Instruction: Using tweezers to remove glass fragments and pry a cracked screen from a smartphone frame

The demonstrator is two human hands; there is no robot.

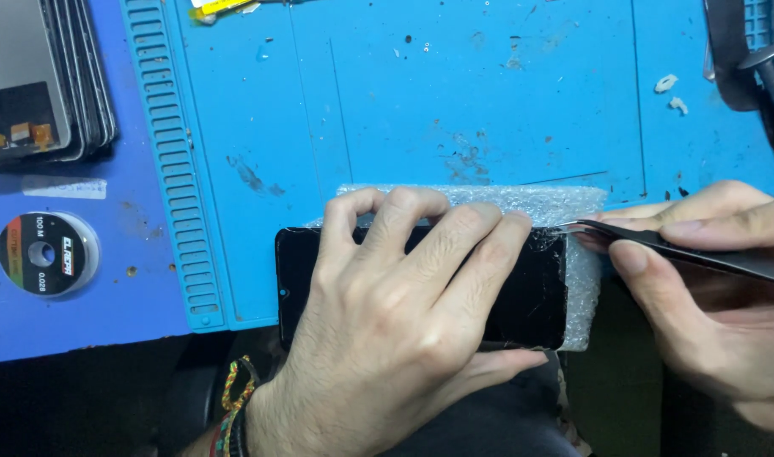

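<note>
The cracked black phone (522, 296) is pinned flat on bubble wrap (583, 279) by the spread left hand (387, 313), steadying it; tweezers (700, 250) are pinched in the right hand (708, 296), tips at its corner.

This is a phone repair workshop. A blue work mat (488, 93) covers the bench, old phone screens (44, 80) are stacked up, and a wire spool (44, 254) sits nearby.

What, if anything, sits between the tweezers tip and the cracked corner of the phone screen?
Nothing visible. The right hand brings the tweezers tip straight to the cracked top corner of the phone; the left hand presses the screen just beside it, fingertips close but not across the tip's path.
</note>
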